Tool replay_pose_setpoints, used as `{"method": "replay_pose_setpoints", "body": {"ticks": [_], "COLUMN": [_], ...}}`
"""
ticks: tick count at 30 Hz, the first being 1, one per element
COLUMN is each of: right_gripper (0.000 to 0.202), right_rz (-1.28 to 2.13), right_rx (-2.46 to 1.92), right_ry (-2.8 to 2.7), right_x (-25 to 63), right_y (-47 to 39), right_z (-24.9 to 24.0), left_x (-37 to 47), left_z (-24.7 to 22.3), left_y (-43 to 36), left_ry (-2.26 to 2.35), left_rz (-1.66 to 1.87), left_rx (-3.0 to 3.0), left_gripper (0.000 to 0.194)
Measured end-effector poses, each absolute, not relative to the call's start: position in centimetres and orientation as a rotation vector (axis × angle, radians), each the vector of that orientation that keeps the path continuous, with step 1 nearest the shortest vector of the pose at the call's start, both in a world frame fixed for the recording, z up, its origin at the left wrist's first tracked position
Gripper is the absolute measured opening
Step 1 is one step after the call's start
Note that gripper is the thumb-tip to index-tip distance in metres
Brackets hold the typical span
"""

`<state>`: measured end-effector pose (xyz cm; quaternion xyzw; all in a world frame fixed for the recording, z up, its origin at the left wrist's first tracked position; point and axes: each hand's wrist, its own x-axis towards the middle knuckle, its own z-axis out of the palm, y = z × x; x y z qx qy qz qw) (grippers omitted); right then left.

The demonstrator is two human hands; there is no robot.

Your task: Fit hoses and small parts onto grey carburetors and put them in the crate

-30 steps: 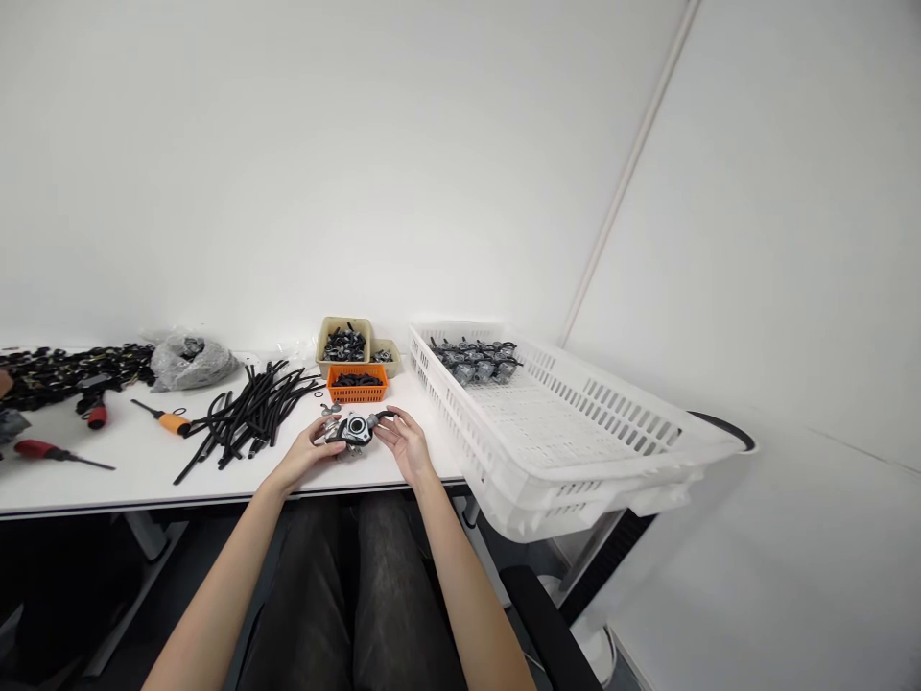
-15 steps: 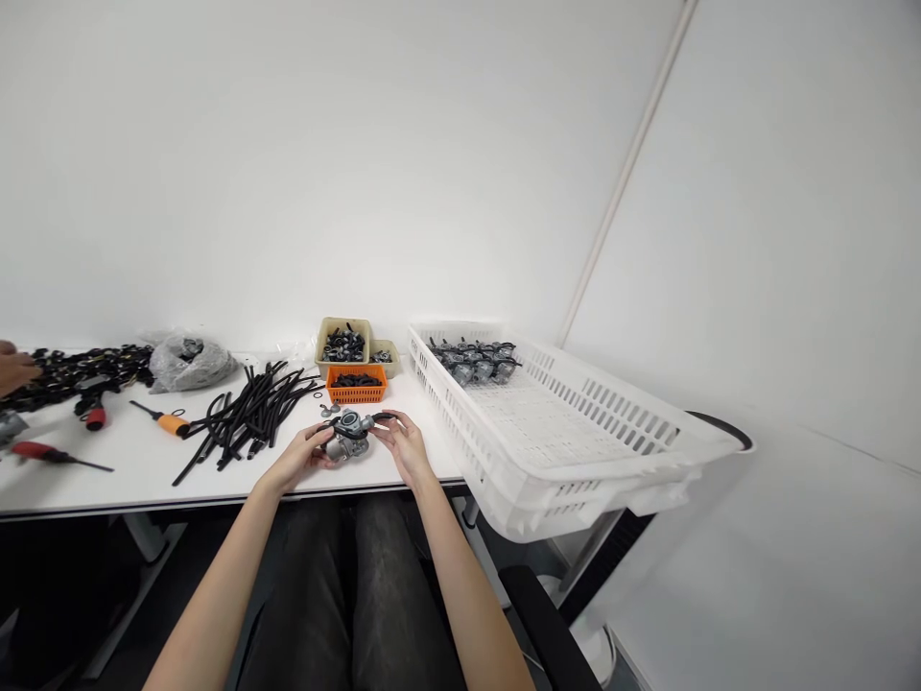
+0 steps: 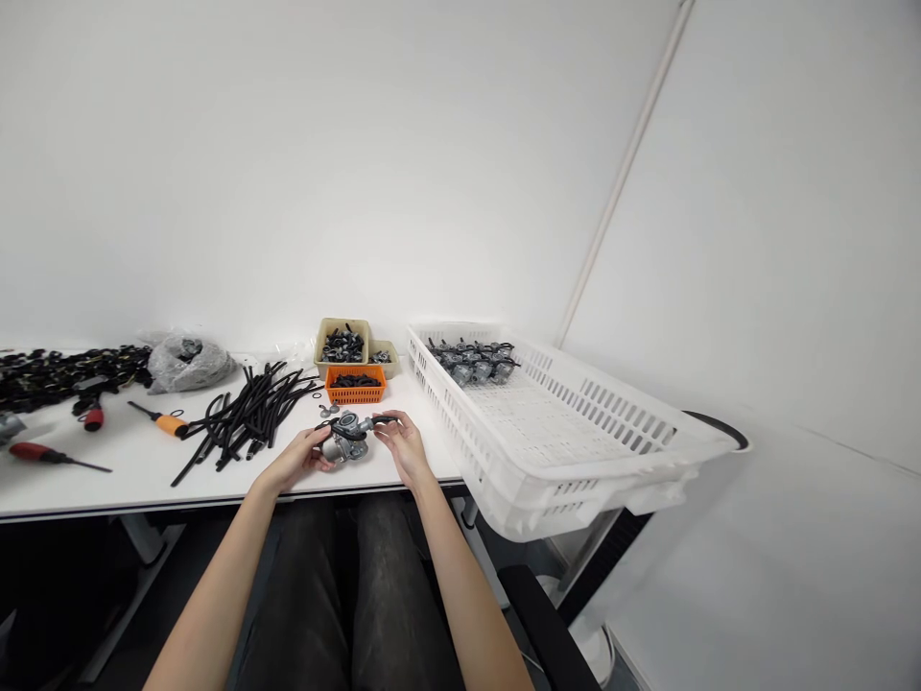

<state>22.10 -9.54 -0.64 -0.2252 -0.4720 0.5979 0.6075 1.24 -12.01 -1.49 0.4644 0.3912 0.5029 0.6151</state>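
Note:
A silver-grey metal carburetor [image 3: 350, 443] with black rubber parts is held just over the front of the white table [image 3: 295, 485]. My left hand [image 3: 296, 459] is closed around its left side, thumb on top. My right hand [image 3: 404, 447] pinches its right end, where a short black tube [image 3: 385, 418] sticks out; the exact grip of these fingers is partly hidden. Just behind the carburetor lie a few small grey metal parts [image 3: 329, 410]. An orange basket [image 3: 356, 394] of short black pieces stands beyond them.
At right, a white plastic crate [image 3: 532, 470] holds several carburetors [image 3: 475, 363]. Beige bins [image 3: 321, 331] of small parts stand at the back. Leftward are loose black hoses [image 3: 255, 413], an orange-handled screwdriver [image 3: 171, 424], a red-handled one [image 3: 39, 453], a plastic bag [image 3: 188, 365] and piled black parts [image 3: 58, 374].
A co-worker's hand at the far left has gone out of view. My hands keep the carburetor in almost the same place and pose.

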Motion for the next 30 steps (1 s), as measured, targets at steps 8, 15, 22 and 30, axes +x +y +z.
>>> {"method": "replay_pose_setpoints", "body": {"ticks": [8,15,22,30], "right_gripper": [0.039,0.041,0.041,0.038], "right_rz": [1.337,1.317,1.340,1.328], "right_rx": [-0.534,-0.559,-0.613,-0.649], "right_ry": [-1.139,-1.121,-1.046,-1.029], "right_x": [22.3,22.3,22.2,22.1], "right_y": [-9.3,-8.9,-8.9,-9.1], "right_z": [-1.0,-1.3,-1.1,-0.7], "left_x": [1.3,1.4,1.4,1.5], "left_z": [-1.5,-1.9,-1.8,-0.8], "left_y": [-12.0,-11.9,-12.3,-13.0], "left_ry": [0.907,0.891,0.863,0.933], "left_rz": [1.152,1.203,1.155,1.125], "left_rx": [1.102,1.117,1.247,1.425], "left_gripper": [0.050,0.060,0.058,0.070]}}
